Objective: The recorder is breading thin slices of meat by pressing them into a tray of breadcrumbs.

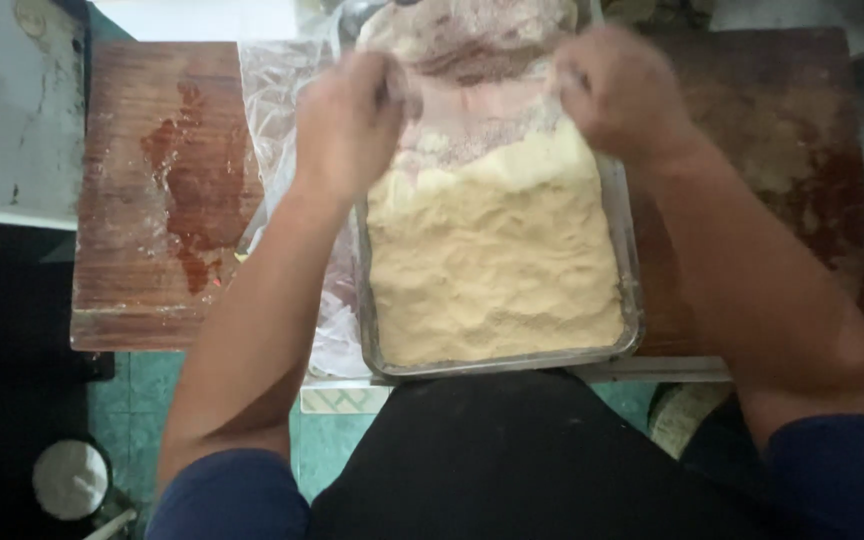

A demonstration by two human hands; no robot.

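Observation:
A rectangular glass dish [634, 300] holds a pale yellow, crumbly dough [492, 270] pressed across its near part. Over the far part lies a clear plastic sheet [472, 90] dusted with flour and brownish powder. My left hand [347, 120] pinches the sheet's left edge, and my right hand [617, 90] grips its right edge. Both hands are above the dish's far half and look blurred.
The dish rests on a worn wooden table [152, 200] with a reddish stain. Crumpled clear plastic [272, 110] lies left of the dish. A white round container [72, 478] stands on the floor at lower left, beside green tiles [337, 440].

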